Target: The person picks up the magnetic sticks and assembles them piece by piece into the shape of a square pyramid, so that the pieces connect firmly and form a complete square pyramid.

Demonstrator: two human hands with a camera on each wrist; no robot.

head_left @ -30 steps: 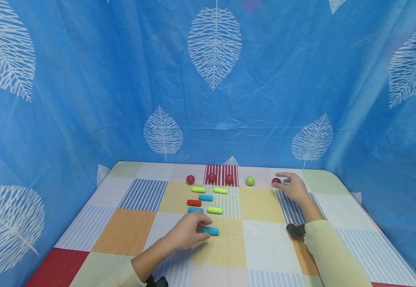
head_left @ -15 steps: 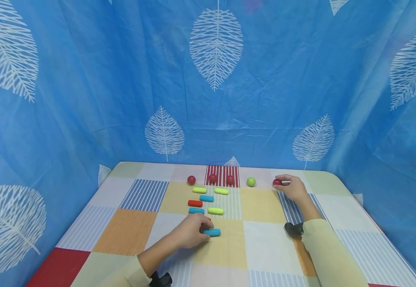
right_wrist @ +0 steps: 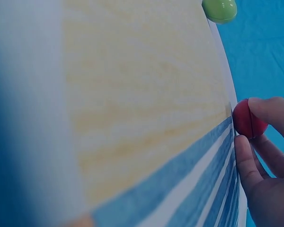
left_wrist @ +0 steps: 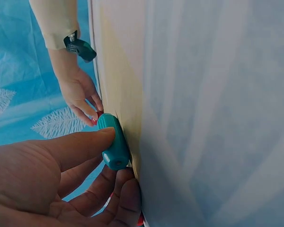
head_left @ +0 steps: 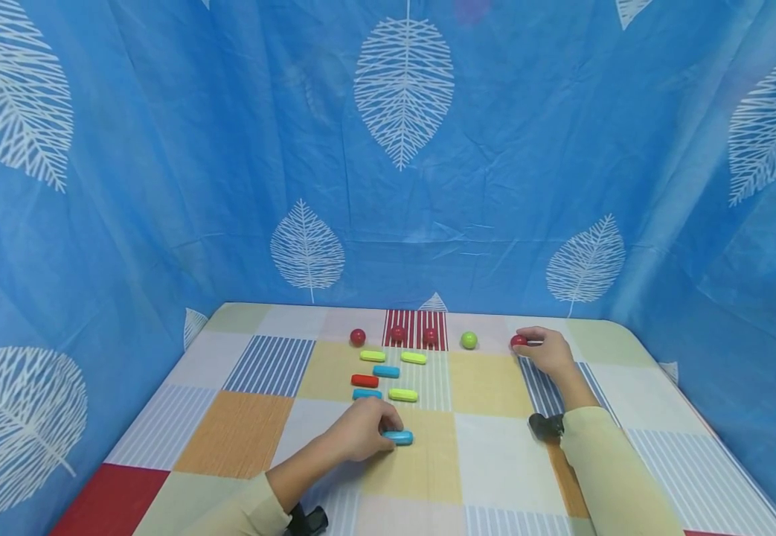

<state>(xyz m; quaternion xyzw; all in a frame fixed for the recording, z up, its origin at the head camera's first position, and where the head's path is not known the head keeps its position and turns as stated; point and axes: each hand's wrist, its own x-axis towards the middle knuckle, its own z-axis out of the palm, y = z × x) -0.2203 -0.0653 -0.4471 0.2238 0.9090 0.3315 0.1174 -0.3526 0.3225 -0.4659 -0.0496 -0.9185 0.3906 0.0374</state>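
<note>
My left hand [head_left: 364, 430] pinches one end of a blue rounded bar [head_left: 399, 438] low over the cloth. In the left wrist view the thumb presses on top of this blue bar [left_wrist: 115, 144], with the fingers curled beneath it. At the back right, my right hand [head_left: 548, 351] holds a small red ball [head_left: 518, 341] between thumb and fingers. The right wrist view shows a seam round the red ball [right_wrist: 250, 119], right at the cloth. A sliver of red [left_wrist: 140, 220] shows beneath the left fingers; the rest is hidden.
Several bars lie beyond the left hand, among them a red bar [head_left: 364, 380], a blue bar [head_left: 386, 371] and a yellow-green bar [head_left: 404, 395]. Along the back stand a green ball [head_left: 469, 340] and red balls [head_left: 358, 337]. Blue curtain [head_left: 495, 186] surrounds the patchwork-covered table [head_left: 495, 454].
My left fingers and thumb have closed onto the blue bar, which has shifted slightly. My right thumb and fingers have closed round the red ball. A red piece by the left hand is now covered.
</note>
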